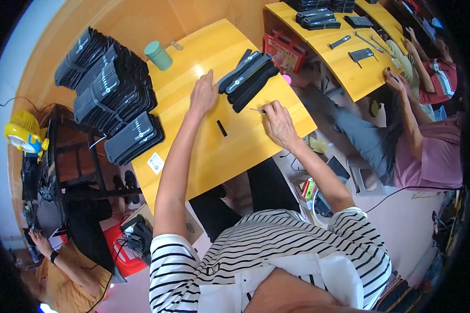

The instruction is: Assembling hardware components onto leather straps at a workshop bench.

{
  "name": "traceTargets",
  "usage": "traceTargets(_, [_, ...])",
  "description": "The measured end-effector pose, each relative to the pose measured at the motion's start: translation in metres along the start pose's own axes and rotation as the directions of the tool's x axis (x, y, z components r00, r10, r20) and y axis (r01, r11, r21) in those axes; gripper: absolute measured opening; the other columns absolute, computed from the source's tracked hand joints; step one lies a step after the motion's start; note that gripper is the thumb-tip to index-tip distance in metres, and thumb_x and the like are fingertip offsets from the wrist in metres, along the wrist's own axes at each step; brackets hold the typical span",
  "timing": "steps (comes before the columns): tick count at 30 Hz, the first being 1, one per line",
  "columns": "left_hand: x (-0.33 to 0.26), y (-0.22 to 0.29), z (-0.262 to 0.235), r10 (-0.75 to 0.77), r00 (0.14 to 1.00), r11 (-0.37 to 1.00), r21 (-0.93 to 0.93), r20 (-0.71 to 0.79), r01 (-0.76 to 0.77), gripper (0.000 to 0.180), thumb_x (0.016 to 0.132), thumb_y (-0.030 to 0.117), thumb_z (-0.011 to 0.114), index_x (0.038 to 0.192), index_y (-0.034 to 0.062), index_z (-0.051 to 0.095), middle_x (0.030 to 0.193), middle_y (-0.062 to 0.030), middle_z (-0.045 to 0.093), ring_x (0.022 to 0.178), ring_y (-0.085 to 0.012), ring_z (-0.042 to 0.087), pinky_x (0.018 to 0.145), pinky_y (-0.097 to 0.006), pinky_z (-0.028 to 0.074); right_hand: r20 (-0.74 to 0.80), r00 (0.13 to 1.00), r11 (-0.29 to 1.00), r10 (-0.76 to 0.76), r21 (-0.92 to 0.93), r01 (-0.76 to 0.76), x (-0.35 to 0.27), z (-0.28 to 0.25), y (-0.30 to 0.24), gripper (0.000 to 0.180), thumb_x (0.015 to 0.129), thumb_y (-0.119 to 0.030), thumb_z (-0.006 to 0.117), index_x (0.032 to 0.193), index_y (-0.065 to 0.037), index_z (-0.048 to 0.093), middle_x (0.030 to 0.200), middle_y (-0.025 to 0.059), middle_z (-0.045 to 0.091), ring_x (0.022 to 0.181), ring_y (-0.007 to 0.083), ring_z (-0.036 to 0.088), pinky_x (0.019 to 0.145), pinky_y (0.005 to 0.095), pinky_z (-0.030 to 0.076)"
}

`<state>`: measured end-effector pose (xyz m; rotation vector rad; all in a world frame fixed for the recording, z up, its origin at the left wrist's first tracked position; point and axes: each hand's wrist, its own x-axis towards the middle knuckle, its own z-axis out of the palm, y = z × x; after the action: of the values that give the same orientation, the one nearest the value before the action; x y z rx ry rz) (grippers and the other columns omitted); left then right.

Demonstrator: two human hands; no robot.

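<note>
My left hand (203, 95) reaches over the yellow table (193, 169), fingers stretched forward and nothing visible in them. Just right of it lie bundles of flat black straps (248, 73), some with pale printed marks. Closer to me, a short black strip (222, 128) rests alone on the wood. My right hand (280, 125) is closed near the table's right edge. A thin pointed tool (257, 110) with a metal tip pokes out leftward from its fingers; its handle is mostly hidden.
Tall stacks of black flat pieces (109, 86) stand along the left side. A green canister (158, 56) is at the back, and a white label (155, 163) at the left edge. People work at another yellow table (344, 68) on the right and at lower left.
</note>
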<state>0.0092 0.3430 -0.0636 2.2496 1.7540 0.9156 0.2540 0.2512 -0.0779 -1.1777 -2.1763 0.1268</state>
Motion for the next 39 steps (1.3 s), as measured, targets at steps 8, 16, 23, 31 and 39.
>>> traceTargets(8, [0.031, 0.016, 0.033, -0.2, 0.941, 0.98, 0.053, 0.274, 0.193, 0.034, 0.075, 0.017, 0.056, 0.102, -0.0047, 0.056, 0.105, -0.0276, 0.054, 0.099, -0.0388, 0.052, 0.085, -0.043, 0.043, -0.127, 0.988, 0.991, 0.092, 0.107, -0.079, 0.049, 0.008, 0.015, 0.015, 0.079, -0.015, 0.059, 0.089, -0.005, 0.056, 0.082, 0.0108, 0.051, 0.063, 0.0343, 0.056, 0.052, 0.0412, 0.047])
traceTargets(16, [0.039, -0.008, 0.038, -0.342, 0.744, 0.797, -0.242, 0.574, 0.553, 0.021, 0.084, 0.022, 0.06, 0.088, 0.0016, 0.057, 0.073, -0.0083, 0.058, 0.065, -0.0171, 0.055, 0.06, -0.03, 0.047, -0.056, 0.996, 0.996, -0.074, 0.045, 0.076, 0.082, 0.044, 0.024, 0.023, 0.075, -0.009, 0.061, 0.098, -0.007, 0.06, 0.096, 0.0062, 0.056, 0.084, 0.0263, 0.053, 0.073, 0.0352, 0.045])
traceTargets(23, [0.03, -0.023, 0.03, -0.277, 0.657, 0.485, -0.488, 0.701, 0.726, 0.022, 0.088, 0.023, 0.055, 0.088, 0.0009, 0.055, 0.077, -0.0052, 0.058, 0.065, -0.0137, 0.056, 0.059, -0.028, 0.049, -0.029, 0.998, 0.998, -0.054, 0.012, 0.054, 0.081, 0.045, 0.024, 0.03, 0.074, -0.018, 0.063, 0.102, -0.01, 0.059, 0.091, 0.0054, 0.054, 0.081, 0.024, 0.054, 0.07, 0.0334, 0.045])
traceTargets(31, [0.017, -0.034, 0.038, -0.246, 0.714, 0.361, -0.622, 0.655, 0.695, 0.019, 0.09, 0.019, 0.051, 0.091, 0.001, 0.056, 0.085, -0.0062, 0.06, 0.075, -0.015, 0.058, 0.069, -0.031, 0.051, 0.092, 0.993, 0.997, -0.076, 0.034, 0.073, 0.089, 0.044, 0.01, 0.042, 0.075, -0.028, 0.064, 0.114, -0.017, 0.054, 0.09, 0.007, 0.049, 0.079, 0.0249, 0.058, 0.064, 0.0384, 0.048])
traceTargets(39, [0.011, -0.024, 0.038, -0.274, 0.748, 0.248, -0.708, 0.604, 0.662, 0.016, 0.087, 0.016, 0.054, 0.089, 0.0009, 0.058, 0.078, -0.0049, 0.059, 0.068, -0.014, 0.057, 0.063, -0.03, 0.05, 0.097, 0.992, 0.997, -0.08, 0.016, 0.078, 0.09, 0.045, 0.004, 0.043, 0.074, -0.027, 0.065, 0.114, -0.016, 0.051, 0.093, 0.0076, 0.049, 0.08, 0.0264, 0.058, 0.063, 0.0389, 0.048])
